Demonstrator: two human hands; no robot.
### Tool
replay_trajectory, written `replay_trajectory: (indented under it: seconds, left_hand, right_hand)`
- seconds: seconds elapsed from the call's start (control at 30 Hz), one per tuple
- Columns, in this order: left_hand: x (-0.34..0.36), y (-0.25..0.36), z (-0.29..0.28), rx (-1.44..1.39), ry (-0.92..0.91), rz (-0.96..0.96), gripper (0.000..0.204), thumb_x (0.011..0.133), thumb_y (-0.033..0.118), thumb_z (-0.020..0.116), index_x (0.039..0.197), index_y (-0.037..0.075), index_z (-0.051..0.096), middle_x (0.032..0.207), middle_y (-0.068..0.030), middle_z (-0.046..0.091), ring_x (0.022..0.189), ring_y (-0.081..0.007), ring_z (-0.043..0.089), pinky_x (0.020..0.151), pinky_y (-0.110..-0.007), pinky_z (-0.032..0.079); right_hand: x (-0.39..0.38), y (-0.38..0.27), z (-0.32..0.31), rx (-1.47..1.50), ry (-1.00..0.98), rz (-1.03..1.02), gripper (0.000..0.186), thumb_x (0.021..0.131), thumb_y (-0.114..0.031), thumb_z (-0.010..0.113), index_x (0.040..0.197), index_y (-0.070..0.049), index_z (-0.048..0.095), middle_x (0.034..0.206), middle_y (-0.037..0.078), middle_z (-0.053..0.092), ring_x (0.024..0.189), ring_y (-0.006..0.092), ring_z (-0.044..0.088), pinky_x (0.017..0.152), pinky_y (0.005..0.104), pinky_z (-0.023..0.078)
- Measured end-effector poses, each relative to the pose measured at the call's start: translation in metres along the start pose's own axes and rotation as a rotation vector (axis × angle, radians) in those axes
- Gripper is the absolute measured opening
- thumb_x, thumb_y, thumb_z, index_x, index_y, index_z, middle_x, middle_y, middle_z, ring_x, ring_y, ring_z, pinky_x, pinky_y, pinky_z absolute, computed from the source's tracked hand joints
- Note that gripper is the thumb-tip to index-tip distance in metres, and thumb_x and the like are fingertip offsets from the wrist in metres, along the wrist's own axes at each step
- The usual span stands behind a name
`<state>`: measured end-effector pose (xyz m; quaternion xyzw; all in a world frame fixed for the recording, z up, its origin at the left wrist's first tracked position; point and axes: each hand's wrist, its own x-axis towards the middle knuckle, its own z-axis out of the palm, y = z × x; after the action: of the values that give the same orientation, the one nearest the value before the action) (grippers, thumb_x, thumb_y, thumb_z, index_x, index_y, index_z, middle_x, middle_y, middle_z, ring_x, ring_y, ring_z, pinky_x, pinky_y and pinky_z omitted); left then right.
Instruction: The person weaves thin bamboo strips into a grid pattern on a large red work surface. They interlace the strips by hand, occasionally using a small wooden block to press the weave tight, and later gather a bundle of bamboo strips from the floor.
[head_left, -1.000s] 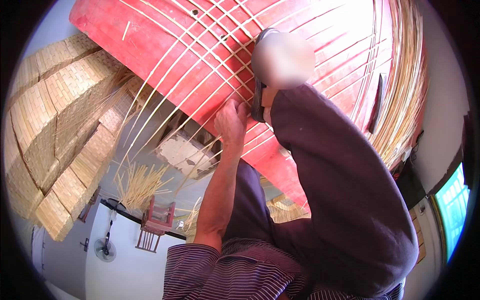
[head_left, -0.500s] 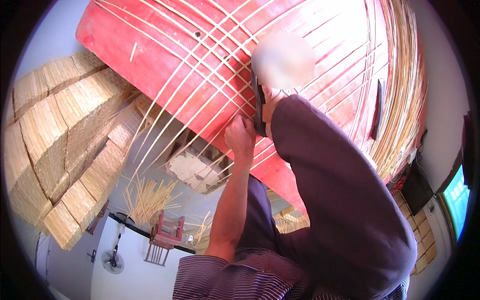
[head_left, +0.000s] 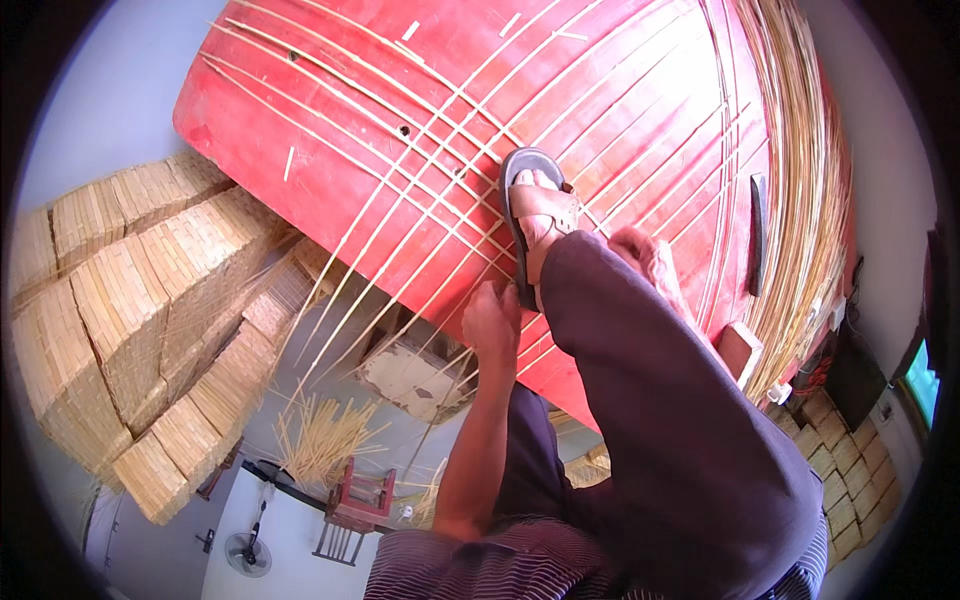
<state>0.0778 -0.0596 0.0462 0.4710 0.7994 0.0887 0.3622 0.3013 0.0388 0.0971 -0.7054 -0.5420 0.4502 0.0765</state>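
A red board (head_left: 300, 160) carries pale split strips (head_left: 430, 150) crossed in a loose lattice. My sandalled foot (head_left: 537, 205) presses on the lattice at the centre. Left of the sandal, my left hand (head_left: 492, 315) is closed at the strips by the board's lower edge; what its fingers hold is hidden. My right hand (head_left: 645, 260) shows beyond my trouser leg, right of the sandal, fingers curled over the strips; whether it grips one is unclear. A dark flat bar (head_left: 757, 235) lies near a long bundle of strips (head_left: 800, 170) at the board's right.
Stacked woven pieces (head_left: 120, 330) stand at the left, with loose cut sticks (head_left: 325, 440), a red chair (head_left: 362, 500) and a fan (head_left: 247, 550) below them. A worn pale stool (head_left: 410, 375) is under the board. More woven pieces (head_left: 850, 470) lie at the lower right.
My right hand has come into view from behind my leg. My left hand sits lower and farther right, still closed. The board and surroundings have shifted down and right in the view.
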Motion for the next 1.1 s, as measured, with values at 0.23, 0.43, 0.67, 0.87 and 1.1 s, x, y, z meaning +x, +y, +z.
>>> replay_trajectory:
  seconds: [0.23,0.43,0.67,0.87,1.1]
  left_hand:
    - [0.129,0.028,-0.079,-0.202,0.32,0.456,0.012,0.089,0.012,0.064,0.087,0.0,0.06,0.07,-0.0147,0.061,0.062,-0.0282,0.06,0.062,-0.041,0.047]
    - [0.247,0.043,-0.094,-0.089,0.257,0.711,0.018,0.085,0.007,0.065,0.102,0.001,0.059,0.072,-0.0149,0.058,0.07,-0.0323,0.061,0.066,-0.043,0.048]
    - [0.268,0.037,-0.094,-0.111,0.128,0.669,0.028,0.083,0.005,0.069,0.11,0.003,0.063,0.072,-0.0119,0.058,0.07,-0.0279,0.06,0.067,-0.041,0.05]
    - [0.266,0.038,-0.092,-0.127,0.132,0.636,0.027,0.083,0.006,0.069,0.11,0.004,0.063,0.08,-0.0133,0.06,0.074,-0.0282,0.061,0.069,-0.041,0.051]
    - [0.269,0.039,-0.091,-0.036,0.14,0.611,0.026,0.084,0.005,0.069,0.11,0.005,0.063,0.085,-0.0145,0.063,0.076,-0.0296,0.062,0.07,-0.042,0.051]
  right_hand:
    - [0.085,-0.074,0.024,-0.164,0.023,-0.438,0.013,0.084,-0.014,0.064,0.082,-0.003,0.059,0.078,0.015,0.058,0.077,0.0375,0.062,0.068,0.0473,0.049]
    - [0.167,-0.12,0.083,-0.577,-0.041,-0.524,0.014,0.076,-0.019,0.066,0.08,-0.006,0.063,0.081,0.014,0.065,0.079,0.0356,0.068,0.065,0.0493,0.053]
    - [0.188,-0.12,0.094,-0.685,-0.245,-0.526,0.02,0.069,-0.013,0.068,0.088,-0.009,0.07,0.087,0.014,0.07,0.087,0.0346,0.07,0.071,0.0483,0.055]
    - [0.188,-0.112,0.095,-0.719,-0.202,-0.572,0.018,0.07,-0.012,0.069,0.087,-0.009,0.07,0.088,0.014,0.07,0.089,0.0348,0.07,0.072,0.0482,0.056]
    - [0.188,-0.114,0.099,-0.716,-0.194,-0.583,0.017,0.069,-0.011,0.07,0.085,-0.011,0.07,0.085,0.01,0.07,0.086,0.0295,0.07,0.071,0.0451,0.055]
